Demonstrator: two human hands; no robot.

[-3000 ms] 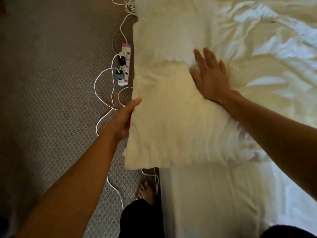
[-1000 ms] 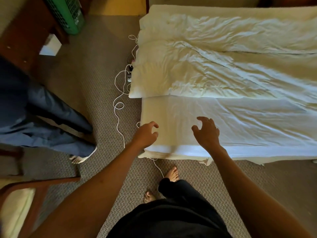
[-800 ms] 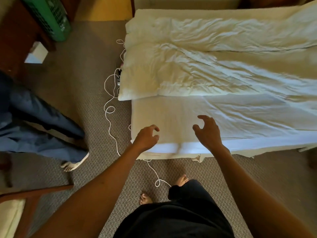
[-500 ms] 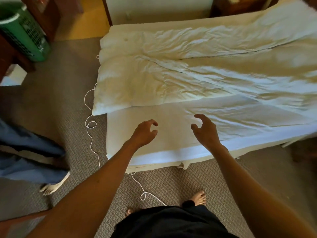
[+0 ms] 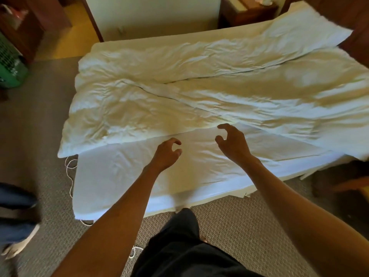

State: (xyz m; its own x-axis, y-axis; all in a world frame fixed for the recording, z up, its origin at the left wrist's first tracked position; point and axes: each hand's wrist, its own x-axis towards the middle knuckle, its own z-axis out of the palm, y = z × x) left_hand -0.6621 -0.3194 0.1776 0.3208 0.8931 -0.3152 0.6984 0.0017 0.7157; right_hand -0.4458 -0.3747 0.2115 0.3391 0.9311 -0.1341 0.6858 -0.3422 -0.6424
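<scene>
A white bed (image 5: 111,186) fills the middle of the head view, its near strip covered by a smooth sheet. A crumpled white duvet (image 5: 179,92) lies folded back across the far part, its near edge running just beyond my fingers. My left hand (image 5: 166,154) hovers over the bare sheet with fingers loosely curled, holding nothing. My right hand (image 5: 232,143) hovers beside it, closer to the duvet's edge, fingers curled and apart, also holding nothing.
A white cable (image 5: 69,168) trails on the patterned carpet at the bed's left side. Another person's legs in blue trousers (image 5: 16,212) stand at the far left. A green basket (image 5: 10,64) sits top left; a wooden nightstand (image 5: 247,13) stands behind the bed.
I have stepped back from the bed's left side, where my hands pressed the duvet, and along its near edge to the right. Both hands now hover over the sheet, holding nothing.
</scene>
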